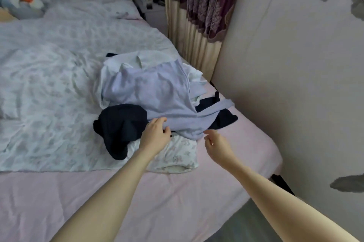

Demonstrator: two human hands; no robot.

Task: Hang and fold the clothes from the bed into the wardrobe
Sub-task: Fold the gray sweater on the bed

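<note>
Several garments lie heaped on the bed (pixel 177 192), near its right edge and close to the grey wall (pixel 285 84). On top is a lilac shirt (pixel 157 92); a white shirt (pixel 126 60) shows at the back of the pile, and a navy piece (pixel 118 123) spreads out underneath, showing on both sides. All of it rests partly on the floral quilt (pixel 49 94).

My left hand (pixel 155 135) has its fingers curled onto the near hem of the lilac shirt, thumb closing toward them, so I judge it is pinching the cloth, though the grip is only just forming. My right hand (pixel 214 143) hovers just beside the same hem, fingers loosely bent, touching nothing that I can see.

What worries me is the tangle. The lilac sleeve (pixel 216 106) runs across the navy piece at the right, and if I lift by one edge only, the sleeve may drag the navy cloth along and tip it off the bed. A one-handed pull could also bunch the shirt, making it awkward to hang. The quilt corner under the pile might ride up with it too. The wardrobe I cannot pick out with certainty from here.
</note>
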